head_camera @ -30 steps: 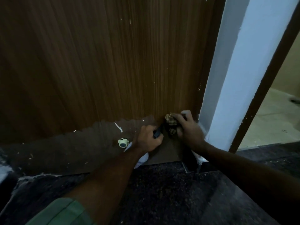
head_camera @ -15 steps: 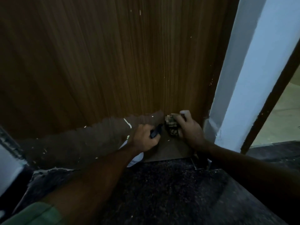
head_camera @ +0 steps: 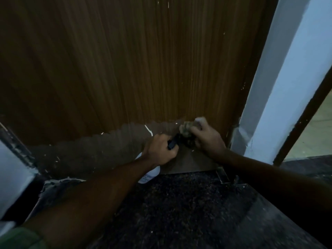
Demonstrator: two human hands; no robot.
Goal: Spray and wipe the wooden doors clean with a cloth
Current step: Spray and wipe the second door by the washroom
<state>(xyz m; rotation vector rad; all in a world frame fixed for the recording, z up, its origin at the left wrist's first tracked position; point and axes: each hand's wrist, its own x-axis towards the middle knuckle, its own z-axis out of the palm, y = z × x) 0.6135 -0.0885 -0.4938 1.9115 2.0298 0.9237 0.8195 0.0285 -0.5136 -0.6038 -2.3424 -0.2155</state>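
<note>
A brown wooden door [head_camera: 125, 69] fills the view, with a duller grey-brown band along its bottom. My left hand [head_camera: 161, 150] grips a white spray bottle [head_camera: 149, 174] by its dark trigger head, the nozzle pointing toward the door's lower right corner. My right hand [head_camera: 208, 139] holds a crumpled patterned cloth [head_camera: 186, 129] and presses it against the door near the bottom right edge. Most of the bottle is hidden behind my left wrist.
A white wall post [head_camera: 280, 87] stands right of the door, with a dark frame strip [head_camera: 305, 114] beyond it. Dark speckled stone flooring [head_camera: 188, 212] lies below. A white wall corner [head_camera: 12, 173] sits at the left. Paint flecks dot the door.
Both hands stay at the door's lower right corner. The view has shifted left and closer, and a small pale round object near the left hand is no longer seen.
</note>
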